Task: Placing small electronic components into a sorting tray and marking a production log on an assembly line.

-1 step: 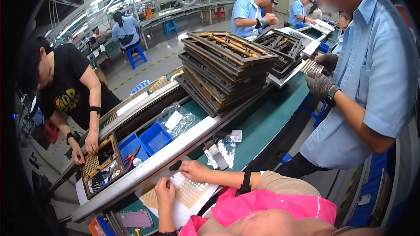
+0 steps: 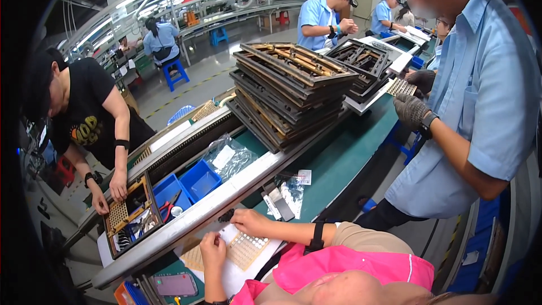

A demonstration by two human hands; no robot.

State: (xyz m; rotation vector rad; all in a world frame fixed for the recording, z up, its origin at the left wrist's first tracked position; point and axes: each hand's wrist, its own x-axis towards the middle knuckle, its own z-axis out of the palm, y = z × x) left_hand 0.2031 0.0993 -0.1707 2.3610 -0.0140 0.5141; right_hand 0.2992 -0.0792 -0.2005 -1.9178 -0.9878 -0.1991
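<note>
My left hand [image 2: 213,249] is closed in a pinch above the left edge of a tan perforated panel [image 2: 244,255]; anything between its fingertips is too small to make out. Beyond that panel's far edge, my right hand [image 2: 251,222] curls with its fingertips together, and what they hold, if anything, is hidden. A small black object [image 2: 226,215] lies close by these fingertips. White round pieces [image 2: 258,242] cover the far right part of the panel. Under it is a white sheet [image 2: 230,280], and a second tan panel [image 2: 193,258] lies left of my left hand.
A phone [image 2: 176,284] lies at lower left. Past the metal rail [image 2: 186,223] are blue bins [image 2: 201,182] and a frame [image 2: 148,214] a co-worker handles. Dark frames [image 2: 291,96] are stacked high ahead. A gloved co-worker [image 2: 468,107] stands close on my right.
</note>
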